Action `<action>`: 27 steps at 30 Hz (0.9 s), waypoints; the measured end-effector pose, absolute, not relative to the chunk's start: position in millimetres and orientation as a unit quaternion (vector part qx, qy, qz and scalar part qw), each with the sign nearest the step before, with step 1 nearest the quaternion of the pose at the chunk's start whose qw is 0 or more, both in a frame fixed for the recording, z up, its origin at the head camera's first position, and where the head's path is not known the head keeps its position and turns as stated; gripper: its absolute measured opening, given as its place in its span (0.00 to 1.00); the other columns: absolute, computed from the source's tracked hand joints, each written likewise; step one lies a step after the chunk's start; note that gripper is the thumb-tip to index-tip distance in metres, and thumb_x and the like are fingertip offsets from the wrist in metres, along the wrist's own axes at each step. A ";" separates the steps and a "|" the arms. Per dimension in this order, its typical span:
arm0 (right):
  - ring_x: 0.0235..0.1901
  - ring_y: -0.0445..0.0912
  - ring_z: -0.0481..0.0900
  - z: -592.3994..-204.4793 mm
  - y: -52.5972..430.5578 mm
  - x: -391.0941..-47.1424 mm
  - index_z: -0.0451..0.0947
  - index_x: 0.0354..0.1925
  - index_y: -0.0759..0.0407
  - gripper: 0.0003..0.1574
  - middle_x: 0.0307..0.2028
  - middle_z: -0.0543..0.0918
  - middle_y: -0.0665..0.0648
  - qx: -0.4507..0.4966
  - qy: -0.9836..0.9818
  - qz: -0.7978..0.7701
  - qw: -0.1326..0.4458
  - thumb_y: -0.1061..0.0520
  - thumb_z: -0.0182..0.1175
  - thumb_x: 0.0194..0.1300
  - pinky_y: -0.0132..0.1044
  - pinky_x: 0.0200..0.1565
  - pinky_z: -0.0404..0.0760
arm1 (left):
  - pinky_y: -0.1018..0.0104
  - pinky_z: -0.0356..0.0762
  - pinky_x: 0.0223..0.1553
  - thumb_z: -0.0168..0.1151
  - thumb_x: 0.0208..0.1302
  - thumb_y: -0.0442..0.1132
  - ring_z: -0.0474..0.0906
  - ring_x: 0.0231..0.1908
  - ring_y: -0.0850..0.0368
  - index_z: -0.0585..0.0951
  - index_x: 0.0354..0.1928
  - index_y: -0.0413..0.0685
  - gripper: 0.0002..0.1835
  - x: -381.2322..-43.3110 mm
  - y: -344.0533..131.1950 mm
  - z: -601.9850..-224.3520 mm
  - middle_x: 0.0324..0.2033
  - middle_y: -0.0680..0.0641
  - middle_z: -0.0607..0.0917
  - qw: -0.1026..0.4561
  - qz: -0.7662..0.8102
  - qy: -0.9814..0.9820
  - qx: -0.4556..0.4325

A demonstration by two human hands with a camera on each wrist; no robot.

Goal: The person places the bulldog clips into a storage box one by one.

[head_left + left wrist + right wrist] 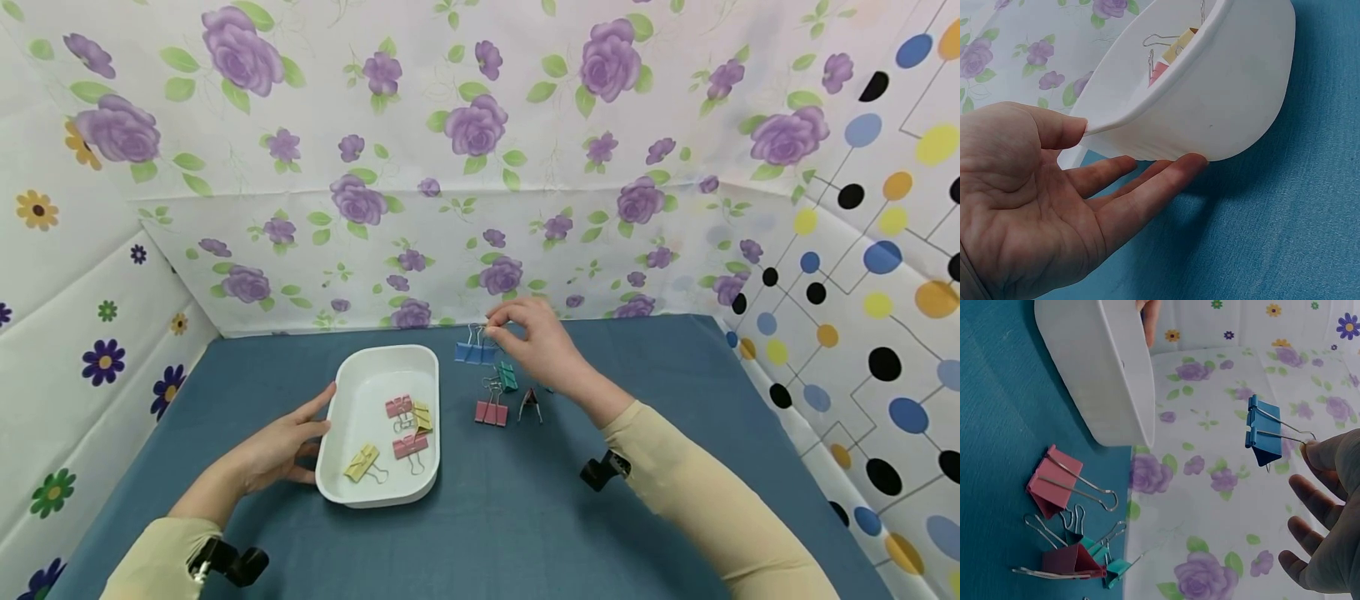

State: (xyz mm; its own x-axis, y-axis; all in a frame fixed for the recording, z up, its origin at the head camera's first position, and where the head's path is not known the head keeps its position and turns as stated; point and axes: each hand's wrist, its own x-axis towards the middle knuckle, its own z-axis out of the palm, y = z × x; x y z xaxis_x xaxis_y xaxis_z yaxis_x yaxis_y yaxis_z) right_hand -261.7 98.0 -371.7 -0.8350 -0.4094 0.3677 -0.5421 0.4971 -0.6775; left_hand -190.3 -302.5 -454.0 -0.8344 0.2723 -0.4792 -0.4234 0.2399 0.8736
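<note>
Pinched by a wire handle between thumb and index finger of my right hand (536, 342), a blue binder clip (1264, 430) is up off the table. My left hand (273, 450) touches the left side of a white tray (378, 499); in the left wrist view its thumb is at the rim and its fairly straight fingers (1141, 200) rest against the outer wall. Inside the tray lie pink binder clips (410, 446) and yellow binder clips (362, 461). Below my right hand, pink binder clips (491, 413) and green binder clips (507, 377) sit close together on the table.
A dark blue cloth (510, 533) covers the table. Behind it rises a floral sheet (472, 208); a dotted sheet (885, 358) stands at the right and another flowered sheet (82, 317) at the left. Each wrist carries a black camera mount (604, 471).
</note>
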 end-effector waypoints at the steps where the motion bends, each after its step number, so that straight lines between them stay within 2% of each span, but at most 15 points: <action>1: 0.65 0.54 0.66 -371.8 96.3 -261.6 0.84 0.40 0.54 0.10 0.58 0.81 0.53 0.277 -0.861 0.418 0.079 0.51 0.61 0.76 0.56 0.64 0.65 | 0.41 0.83 0.46 0.43 0.85 0.46 0.57 0.71 0.26 0.37 0.81 0.80 0.37 -190.5 -302.5 -453.8 0.79 0.35 0.40 0.283 0.614 0.735 -0.051; 10: 0.62 0.53 0.67 -374.9 80.3 -259.3 0.85 0.40 0.54 0.10 0.55 0.81 0.51 0.304 -0.854 0.415 0.079 0.51 0.62 0.75 0.55 0.62 0.67 | 0.42 0.83 0.46 0.43 0.85 0.45 0.56 0.72 0.25 0.37 0.81 0.80 0.37 -191.0 -302.7 -452.8 0.80 0.36 0.38 0.287 0.615 0.733 -0.046; 15: 0.62 0.53 0.68 -376.6 72.5 -257.2 0.86 0.40 0.55 0.11 0.54 0.81 0.52 0.317 -0.850 0.413 0.083 0.50 0.62 0.75 0.54 0.65 0.64 | 0.41 0.83 0.46 0.43 0.85 0.45 0.57 0.71 0.25 0.36 0.81 0.80 0.37 -189.7 -302.9 -454.1 0.79 0.34 0.39 0.288 0.615 0.733 -0.039; 21: 0.63 0.53 0.69 -378.2 64.4 -255.2 0.85 0.39 0.51 0.08 0.54 0.81 0.52 0.326 -0.850 0.404 0.088 0.51 0.62 0.74 0.54 0.68 0.61 | 0.41 0.83 0.46 0.44 0.85 0.46 0.55 0.72 0.24 0.37 0.81 0.80 0.37 -189.5 -302.9 -454.5 0.79 0.35 0.39 0.287 0.615 0.733 -0.042; 27: 0.62 0.52 0.69 -378.9 56.2 -251.1 0.85 0.38 0.51 0.08 0.54 0.81 0.51 0.330 -0.851 0.400 0.082 0.51 0.63 0.74 0.54 0.63 0.67 | 0.41 0.83 0.46 0.44 0.85 0.45 0.52 0.72 0.23 0.36 0.81 0.79 0.37 -188.2 -302.6 -454.3 0.79 0.34 0.37 0.286 0.613 0.735 -0.039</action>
